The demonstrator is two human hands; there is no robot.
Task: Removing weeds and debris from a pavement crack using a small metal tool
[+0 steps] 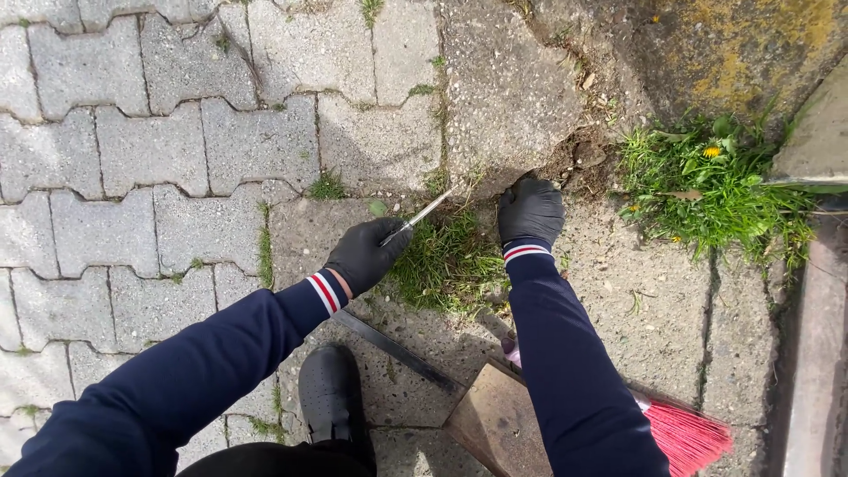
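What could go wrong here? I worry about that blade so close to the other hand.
1. The knife in the left hand points toward the right hand, which rests at the same grass tuft; a slip might cut the thin glove.
2. Prying against the cracked concrete could snap or jerk the blade loose.
3. The dustpan and red broom lie close behind, easy to trip on when rising.

I see black gloves on my left hand (364, 254) and right hand (530, 212), navy sleeves (565, 353) with red-and-white striped cuffs, green grass (446, 261), a yellow dandelion (712, 152), grey pavers (150, 150) and a red-bristled broom (685, 435).
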